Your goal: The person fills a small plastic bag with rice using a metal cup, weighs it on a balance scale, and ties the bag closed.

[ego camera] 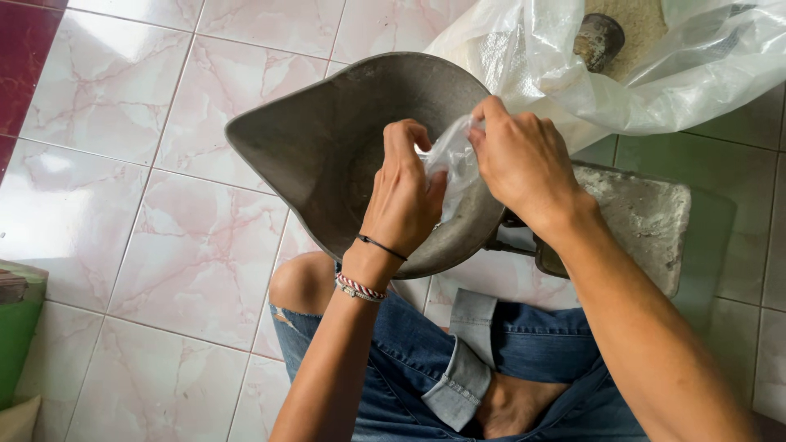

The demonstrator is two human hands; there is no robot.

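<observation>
My left hand (403,192) and my right hand (520,160) both pinch a small clear plastic bag (452,160) between them. They hold it over a grey metal scale pan (327,139) with a pouring spout at its left. The pan rests on a grey weighing scale (643,217), and its inside looks bare. The left wrist wears a black band and a red-and-white bracelet.
A large clear plastic sack (655,82) of pale grain stands at the top right, with a dark scoop (598,39) in it. Pink marbled floor tiles (147,205) spread to the left. A green box (20,327) sits at the left edge. My knees in blue jeans are below.
</observation>
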